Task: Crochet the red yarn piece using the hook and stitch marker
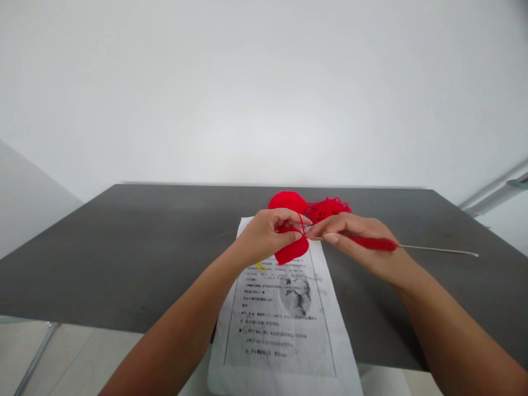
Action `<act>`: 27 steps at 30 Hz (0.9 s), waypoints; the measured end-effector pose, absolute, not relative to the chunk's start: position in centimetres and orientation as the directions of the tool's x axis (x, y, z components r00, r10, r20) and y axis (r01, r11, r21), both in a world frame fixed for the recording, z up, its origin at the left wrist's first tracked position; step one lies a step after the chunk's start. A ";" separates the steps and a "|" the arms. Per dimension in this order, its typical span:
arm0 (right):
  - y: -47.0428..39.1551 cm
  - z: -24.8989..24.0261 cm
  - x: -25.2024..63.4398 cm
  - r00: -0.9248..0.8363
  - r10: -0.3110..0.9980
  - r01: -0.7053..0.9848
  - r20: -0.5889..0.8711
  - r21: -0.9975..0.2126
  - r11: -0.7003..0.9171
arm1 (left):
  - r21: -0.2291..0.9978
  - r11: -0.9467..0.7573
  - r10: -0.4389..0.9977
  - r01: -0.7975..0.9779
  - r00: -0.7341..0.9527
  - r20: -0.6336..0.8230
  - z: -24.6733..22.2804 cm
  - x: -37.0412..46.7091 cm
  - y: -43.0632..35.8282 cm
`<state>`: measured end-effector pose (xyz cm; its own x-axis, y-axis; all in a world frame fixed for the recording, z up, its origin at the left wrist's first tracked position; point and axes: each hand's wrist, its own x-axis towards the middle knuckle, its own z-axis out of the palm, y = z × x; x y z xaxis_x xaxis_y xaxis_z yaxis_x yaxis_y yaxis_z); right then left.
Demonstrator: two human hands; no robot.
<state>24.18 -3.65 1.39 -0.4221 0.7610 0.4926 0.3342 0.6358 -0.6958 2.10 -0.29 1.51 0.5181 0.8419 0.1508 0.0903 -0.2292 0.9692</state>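
My left hand [274, 234] pinches a small red crocheted piece [292, 252] between thumb and fingers. A strand of red yarn [301, 221] runs up from its edge beside my left fingers. My right hand [358, 242] is closed around the red handle of a crochet hook [375, 243]. One metal end of the hook points left and meets the edge of the crocheted piece; the other sticks out to the right past my wrist. Whether the tip is inside a stitch is too small to tell. Just behind my hands lies a round red ball of yarn [287, 201].
A tangled heap of red yarn [330, 209] lies right of the ball. Under my hands a printed sheet [284, 341] hangs over the front edge of the dark table [144, 247]. A yellow loop [261, 268] rests on the sheet. Behind the table stands a white wall [264, 99].
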 end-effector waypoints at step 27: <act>-1.6 -4.2 21.1 -0.335 0.456 0.558 0.824 -0.216 0.801 | 0.985 -0.071 0.961 -0.160 0.253 0.111 -1.9 4.6 0.3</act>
